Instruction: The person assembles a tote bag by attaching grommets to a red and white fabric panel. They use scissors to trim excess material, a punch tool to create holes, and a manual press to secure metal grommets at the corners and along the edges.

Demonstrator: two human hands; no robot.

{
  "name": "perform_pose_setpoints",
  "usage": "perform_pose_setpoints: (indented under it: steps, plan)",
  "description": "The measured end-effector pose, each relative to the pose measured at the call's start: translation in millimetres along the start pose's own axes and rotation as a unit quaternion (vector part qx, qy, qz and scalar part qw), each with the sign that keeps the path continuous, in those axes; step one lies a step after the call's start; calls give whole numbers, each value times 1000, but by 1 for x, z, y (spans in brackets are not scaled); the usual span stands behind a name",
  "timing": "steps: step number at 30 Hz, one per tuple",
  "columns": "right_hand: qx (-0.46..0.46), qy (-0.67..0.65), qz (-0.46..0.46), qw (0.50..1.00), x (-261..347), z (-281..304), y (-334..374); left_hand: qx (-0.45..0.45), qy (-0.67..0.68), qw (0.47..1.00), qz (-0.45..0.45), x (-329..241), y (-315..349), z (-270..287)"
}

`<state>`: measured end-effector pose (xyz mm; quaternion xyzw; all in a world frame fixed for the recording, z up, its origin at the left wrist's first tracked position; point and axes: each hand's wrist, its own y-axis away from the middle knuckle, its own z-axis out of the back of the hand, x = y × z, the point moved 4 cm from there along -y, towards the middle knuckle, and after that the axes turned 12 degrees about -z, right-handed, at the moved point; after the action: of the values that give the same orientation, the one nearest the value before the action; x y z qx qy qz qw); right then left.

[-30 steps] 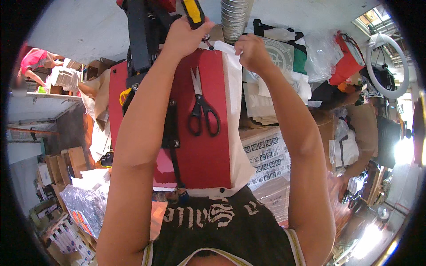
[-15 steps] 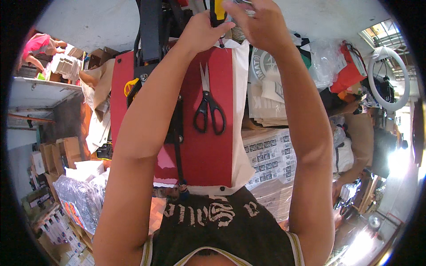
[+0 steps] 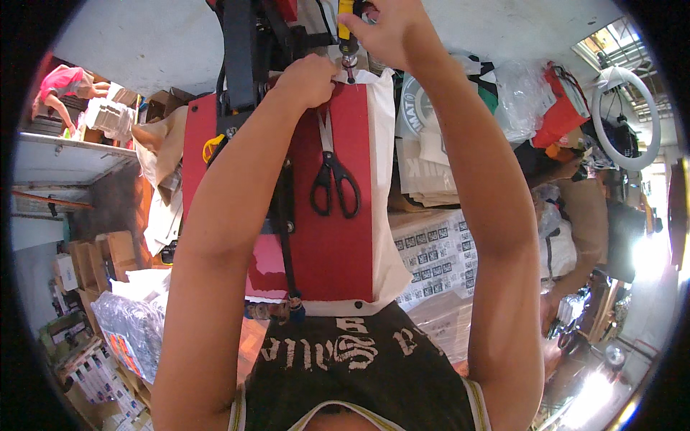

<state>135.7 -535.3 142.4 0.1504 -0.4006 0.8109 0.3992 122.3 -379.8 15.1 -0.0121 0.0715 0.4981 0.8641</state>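
The yellow-and-black power screwdriver, gripped in the right hand, has its bit at the far edge of the red board. The left hand curls just beside, its hold unclear; uneven pressure could skid the bit into it.

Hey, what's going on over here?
A person is working with both hands at the far edge of a red board. The right hand grips a yellow-and-black tool, its tip pointing down at that edge. The left hand is beside it, though its fingertips are hard to make out. Black-handled scissors lie on the board, blades toward the left hand, and white material shows along the board's right side.
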Motion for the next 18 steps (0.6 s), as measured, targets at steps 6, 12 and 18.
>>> perform_pose_setpoints:
  steps: [6,12,18]
  plan:
    - [45,-15,-61,997,16,8,2,-14,-185,973,-135,-15,0,6]
    - [-38,-45,-24,998,9,4,4,-71,-286,927,-234,-25,0,-1]
    - [-68,-58,-42,995,3,8,7,-96,-233,933,-255,-22,0,-5]
